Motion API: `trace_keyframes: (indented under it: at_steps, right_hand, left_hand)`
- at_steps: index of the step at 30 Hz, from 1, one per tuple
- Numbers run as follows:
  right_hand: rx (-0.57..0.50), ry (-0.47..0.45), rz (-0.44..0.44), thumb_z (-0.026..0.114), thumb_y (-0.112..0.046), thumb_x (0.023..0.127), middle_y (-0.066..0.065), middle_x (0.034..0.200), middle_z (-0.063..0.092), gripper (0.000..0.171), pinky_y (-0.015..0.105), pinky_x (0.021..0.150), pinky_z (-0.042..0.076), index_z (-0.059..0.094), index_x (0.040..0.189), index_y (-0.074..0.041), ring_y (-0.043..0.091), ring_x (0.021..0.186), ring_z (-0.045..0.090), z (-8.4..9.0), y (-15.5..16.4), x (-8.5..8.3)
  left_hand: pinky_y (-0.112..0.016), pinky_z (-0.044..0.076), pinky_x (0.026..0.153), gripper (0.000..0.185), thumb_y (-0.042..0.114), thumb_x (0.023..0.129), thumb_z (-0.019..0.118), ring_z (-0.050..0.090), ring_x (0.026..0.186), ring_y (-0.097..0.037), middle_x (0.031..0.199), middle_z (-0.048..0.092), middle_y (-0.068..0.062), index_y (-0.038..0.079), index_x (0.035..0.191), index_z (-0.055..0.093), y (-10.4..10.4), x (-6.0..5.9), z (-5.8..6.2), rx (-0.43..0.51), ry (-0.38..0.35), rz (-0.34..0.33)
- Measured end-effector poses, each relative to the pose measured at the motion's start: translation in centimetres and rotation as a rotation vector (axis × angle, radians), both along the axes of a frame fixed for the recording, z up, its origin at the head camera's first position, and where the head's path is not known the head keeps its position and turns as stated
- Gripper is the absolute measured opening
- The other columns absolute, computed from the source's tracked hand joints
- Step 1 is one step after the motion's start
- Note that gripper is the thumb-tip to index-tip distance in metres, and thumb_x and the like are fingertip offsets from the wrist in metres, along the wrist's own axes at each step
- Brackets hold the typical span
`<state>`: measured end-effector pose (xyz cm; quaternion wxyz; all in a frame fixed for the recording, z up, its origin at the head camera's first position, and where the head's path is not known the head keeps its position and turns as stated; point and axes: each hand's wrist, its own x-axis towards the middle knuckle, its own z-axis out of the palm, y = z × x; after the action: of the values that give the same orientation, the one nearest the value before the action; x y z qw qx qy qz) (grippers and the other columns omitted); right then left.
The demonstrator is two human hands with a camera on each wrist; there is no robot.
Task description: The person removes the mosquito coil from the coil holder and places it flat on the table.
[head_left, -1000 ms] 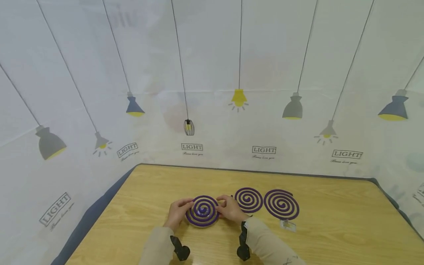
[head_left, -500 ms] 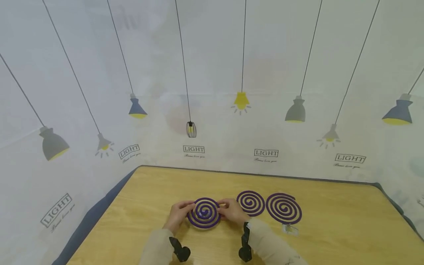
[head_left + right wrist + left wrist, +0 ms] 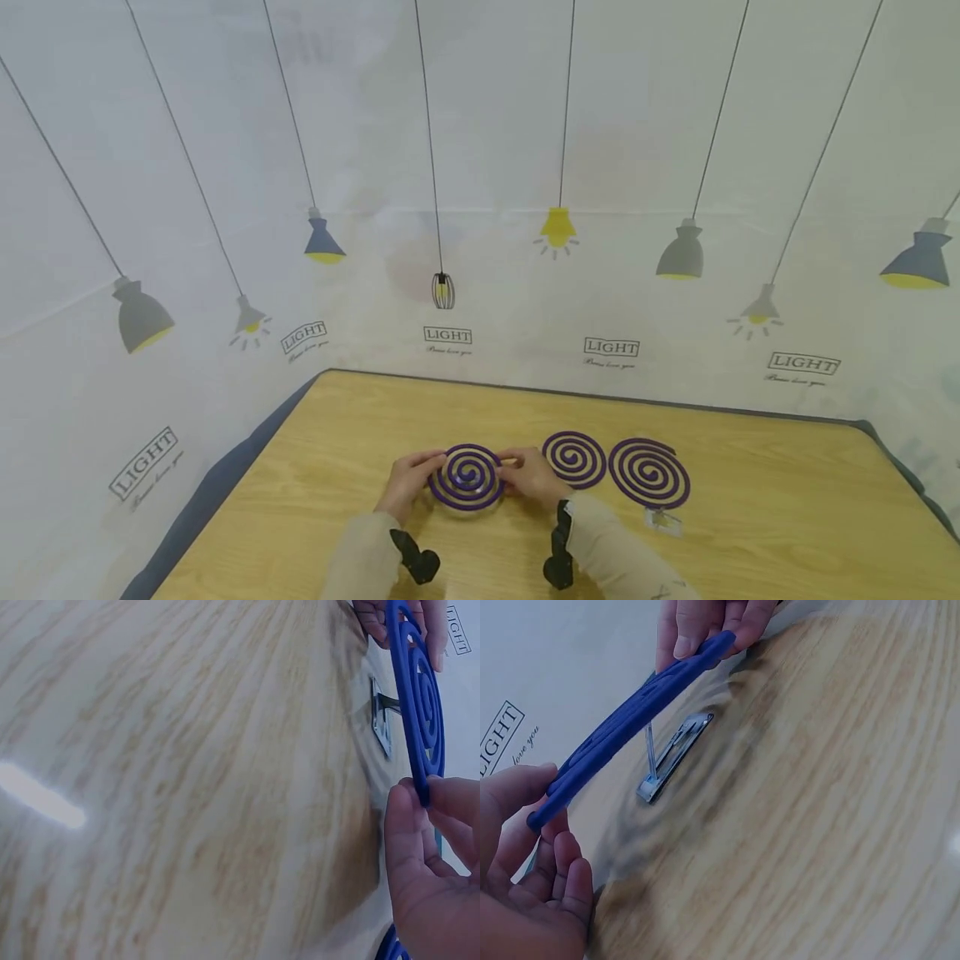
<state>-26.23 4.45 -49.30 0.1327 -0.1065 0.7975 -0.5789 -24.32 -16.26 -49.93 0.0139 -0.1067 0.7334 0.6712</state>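
Note:
A purple mosquito coil (image 3: 468,475), looking blue in the wrist views, is held level just over the table by both hands. My left hand (image 3: 405,482) pinches its left rim between thumb and fingers. On the opposite rim, my right hand (image 3: 534,477) pinches it the same way. Beneath the coil a small metal coil stand (image 3: 676,757) lies on the tabletop. Its thin prong (image 3: 650,750) rises to the coil's underside in the left wrist view; whether it enters the coil cannot be told.
Two more purple coils, one nearer (image 3: 573,458) and one farther right (image 3: 651,473), lie on the wooden table (image 3: 757,492). Another small metal stand (image 3: 663,522) is at the rightmost coil's front edge. A printed curtain (image 3: 510,292) surrounds the table's far side.
The head view has shifted slightly, so everything sits a little farther right. Both hands keep their pinch on the coil, which stays about the same place above the table.

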Motion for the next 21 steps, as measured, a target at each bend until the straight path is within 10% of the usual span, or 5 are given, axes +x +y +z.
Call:
trace_keyframes:
  at_steps: [21]
  right_hand:
    - [-0.086,-0.089,-0.094,0.056,0.000,0.086,0.012,0.084,0.060,0.032,0.034,0.066,0.054,0.054,0.117,0.007,0.011,0.060,0.057,3.0,0.1,-1.8]
  left_hand:
    - [-0.022,0.050,0.067,0.034,0.017,0.084,0.062,0.059,0.076,-0.009,0.099,0.064,-0.011,-0.005,0.110,0.060,1.0,-2.1,2.8,0.110,-0.013,0.077]
